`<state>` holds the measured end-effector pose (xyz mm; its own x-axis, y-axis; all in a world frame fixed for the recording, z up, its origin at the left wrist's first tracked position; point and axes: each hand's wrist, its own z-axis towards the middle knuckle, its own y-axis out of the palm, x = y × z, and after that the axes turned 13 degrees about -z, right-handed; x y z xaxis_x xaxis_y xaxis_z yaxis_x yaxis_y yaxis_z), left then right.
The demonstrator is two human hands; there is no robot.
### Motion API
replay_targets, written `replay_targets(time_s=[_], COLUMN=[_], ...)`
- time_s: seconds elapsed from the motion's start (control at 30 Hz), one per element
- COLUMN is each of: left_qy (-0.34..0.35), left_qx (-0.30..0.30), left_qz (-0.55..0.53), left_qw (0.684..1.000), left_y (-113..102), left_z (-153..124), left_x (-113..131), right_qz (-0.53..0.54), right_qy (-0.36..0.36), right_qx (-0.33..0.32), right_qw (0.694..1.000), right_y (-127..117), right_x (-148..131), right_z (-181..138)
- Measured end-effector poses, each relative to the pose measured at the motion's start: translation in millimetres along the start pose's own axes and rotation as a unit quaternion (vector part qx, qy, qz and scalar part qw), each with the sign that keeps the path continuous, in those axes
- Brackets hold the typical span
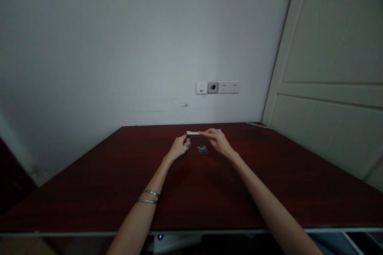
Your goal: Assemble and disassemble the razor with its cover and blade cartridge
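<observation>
Two bare hands work over one dark red counter (119, 183), well toward its far edge and about midway between the far left and far right corners. They share two things: one grey piece (188, 144) and one pale strip (194, 133). The grey piece is slim and short, standing roughly upright with a darker upper part; the left hand (178, 147) has its fingers and thumb clamped on it. The strip is narrow, straight and off-white, lying level from the top of the grey piece across to the right hand (220, 141), whose fingers are close together and meet its right end; whether they pinch it cannot be told. Whether the two pieces are joined is too small to make out. One small flat packet (202, 150), clear-edged with teal and dark markings, lies on the counter between the hands, slightly nearer the front edge than the strip. Two silvery bracelets (147, 201) circle the left forearm. Beyond the far edge, a row of outlets (228, 87) is set in the wall (149, 48).
</observation>
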<state>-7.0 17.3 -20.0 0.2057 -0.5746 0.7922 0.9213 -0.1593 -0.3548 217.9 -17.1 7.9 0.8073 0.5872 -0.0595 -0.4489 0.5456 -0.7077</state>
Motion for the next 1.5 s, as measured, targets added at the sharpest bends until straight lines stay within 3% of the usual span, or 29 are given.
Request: replay_targets(time_s=[0.17,0.37,0.57,0.83,1.33,1.5], left_qy=[0.004,0.015,0.025,0.028,0.024,0.035], left_qx=[0.030,0.008,0.020,0.013,0.003,-0.005], left_qz=[-0.013,0.028,0.031,0.024,0.035,0.043], left_qw=[0.999,0.999,0.999,0.999,0.999,0.998], left_y=[-3.3,-0.3,-0.3,4.3,5.7,6.9], left_z=[0.4,-3.0,-2.2,-2.5,-0.7,-2.2], left_x=[-2.3,1.2,0.2,1.2,-0.9,1.6], right_qz=[-0.030,-0.052,-0.047,-0.032,-0.030,-0.033], right_qy=[0.031,0.006,0.015,-0.007,-0.010,-0.026], right_qx=[0.015,0.044,0.037,0.037,0.091,0.097], right_qw=[0.999,0.998,0.998,0.999,0.995,0.994], right_y=[-1.5,5.4,2.1,4.2,5.2,8.6], right_x=[19.4,1.9,14.1,5.8,15.8,5.6], right_z=[-6.0,2.9,-1.1,0.0,-4.0,-0.1])
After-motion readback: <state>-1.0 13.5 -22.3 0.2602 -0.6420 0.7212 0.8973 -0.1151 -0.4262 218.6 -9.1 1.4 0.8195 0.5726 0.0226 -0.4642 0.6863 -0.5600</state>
